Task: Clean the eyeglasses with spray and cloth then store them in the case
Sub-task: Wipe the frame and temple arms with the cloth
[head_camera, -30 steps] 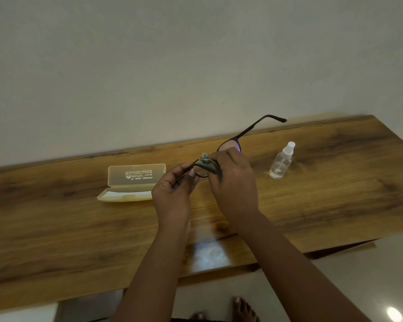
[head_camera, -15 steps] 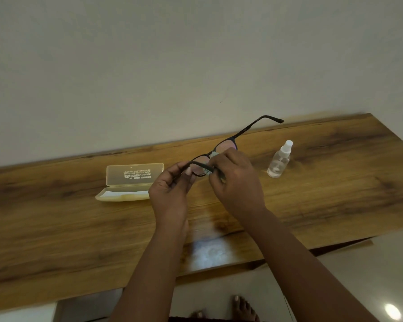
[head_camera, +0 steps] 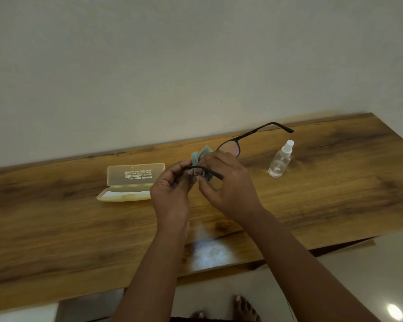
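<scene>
Black-framed eyeglasses [head_camera: 230,146] are held above the wooden table [head_camera: 335,194], temples unfolded, one arm reaching up to the right. My left hand [head_camera: 172,194] pinches the near end of the frame by its left temple. My right hand [head_camera: 228,184] pinches a small pale green cloth [head_camera: 199,155] around the left lens; the cloth bunches out above my fingers. The right lens shows uncovered past my right hand. A translucent yellowish glasses case [head_camera: 132,182] lies open to the left of my hands. A small clear spray bottle [head_camera: 280,162] with a white cap stands to the right.
A plain wall runs behind the table's far edge. The table's near edge crosses the lower part of the view, with pale floor and my bare feet [head_camera: 242,309] below it. A glossy reflection sits on the table near my forearms.
The green cloth, mostly hidden under my right hand a second ago, now sticks out above my fingers. My right hand has shifted along the frame toward the left lens.
</scene>
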